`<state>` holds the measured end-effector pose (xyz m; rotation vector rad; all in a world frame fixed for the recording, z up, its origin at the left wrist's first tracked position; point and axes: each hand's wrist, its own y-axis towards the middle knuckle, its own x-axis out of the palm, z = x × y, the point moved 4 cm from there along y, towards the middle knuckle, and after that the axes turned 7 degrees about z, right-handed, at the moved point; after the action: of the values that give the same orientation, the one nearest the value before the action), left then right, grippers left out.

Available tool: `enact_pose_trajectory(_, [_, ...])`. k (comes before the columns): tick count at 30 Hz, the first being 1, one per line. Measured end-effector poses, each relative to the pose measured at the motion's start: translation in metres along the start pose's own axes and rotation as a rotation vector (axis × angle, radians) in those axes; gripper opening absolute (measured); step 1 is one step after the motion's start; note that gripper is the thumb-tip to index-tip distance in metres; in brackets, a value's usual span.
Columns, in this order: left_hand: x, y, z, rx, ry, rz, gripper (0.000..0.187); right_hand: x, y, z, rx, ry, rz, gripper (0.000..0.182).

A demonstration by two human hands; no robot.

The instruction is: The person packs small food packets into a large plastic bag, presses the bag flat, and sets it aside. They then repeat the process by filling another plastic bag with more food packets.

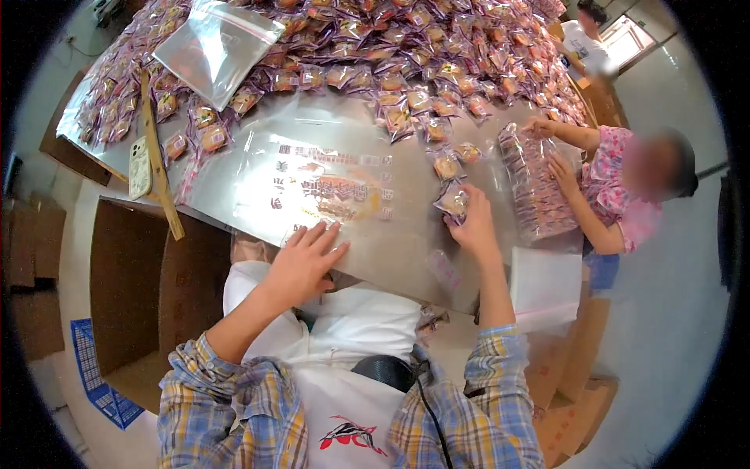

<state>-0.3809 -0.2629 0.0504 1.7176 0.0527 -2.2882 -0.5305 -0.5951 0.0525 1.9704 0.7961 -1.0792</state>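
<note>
My left hand (pixel 307 266) lies with its fingers spread on the near edge of a clear printed plastic bag (pixel 312 180), which is flat on the metal table (pixel 422 258). To the right of the bag, my right hand (pixel 475 223) has its fingers round a small wrapped pastry (pixel 453 201). Just beyond that pastry lie two more, one (pixel 446 166) directly above it and another (pixel 468 152) to the right. A large heap of wrapped pastries (pixel 351 47) covers the far part of the table.
At the right, a person (pixel 617 180) in pink holds a packed bag of pastries (pixel 535 184). White bags (pixel 545 281) lie at the near right edge. Clear bags (pixel 219 51) rest on the heap. A wooden strip (pixel 155 156), a phone (pixel 140 168) and an open carton (pixel 129 289) are left.
</note>
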Motion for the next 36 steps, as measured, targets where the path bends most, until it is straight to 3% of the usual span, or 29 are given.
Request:
enact_pose_trajectory(2, [-0.009,-0.011,-0.011,0.002,0.135,-0.038,0.076,0.004,-0.001,0.001,-0.051,-0.053,0.013,0.08])
enact_pose_trajectory(6, [-0.009,-0.037,-0.041,0.043,0.194,0.047,0.052,0.011,-0.008,0.006,-0.121,-0.113,0.106,0.083])
enact_pose_trajectory(7, [-0.013,-0.04,-0.044,0.015,0.149,0.13,0.036,0.013,-0.011,0.007,-0.118,-0.133,0.118,0.083])
enact_pose_trajectory(9, [-0.017,-0.04,-0.049,-0.011,0.12,0.135,0.032,0.016,-0.014,0.005,-0.116,-0.169,0.147,0.085])
enact_pose_trajectory(11, [-0.025,-0.034,-0.051,0.001,0.139,0.177,0.03,0.018,-0.009,0.009,0.0,-0.164,0.039,0.086])
enact_pose_trajectory(14, [-0.021,-0.03,-0.049,0.012,0.11,0.048,0.03,0.016,-0.005,0.014,0.046,-0.141,0.013,0.086])
enact_pose_trajectory(15, [-0.024,-0.028,-0.039,0.081,0.076,0.137,0.028,0.015,-0.003,0.015,0.069,-0.125,0.011,0.085])
enact_pose_trajectory(22, [-0.031,-0.018,-0.021,-0.042,-0.254,0.096,0.019,0.006,0.014,0.008,0.115,0.0,-0.212,0.078])
enact_pose_trajectory(32, [-0.051,-0.014,-0.02,-0.151,-0.29,0.368,0.015,0.004,0.0,0.054,0.393,0.657,-0.132,0.076])
enact_pose_trajectory(35, [-0.046,-0.01,-0.019,-0.147,-0.324,0.42,0.012,-0.03,-0.008,0.023,0.515,0.655,-0.114,0.072])
enact_pose_trajectory(36, [-0.044,-0.008,-0.018,-0.144,-0.335,0.435,0.011,-0.036,-0.011,0.016,0.465,0.756,-0.059,0.072])
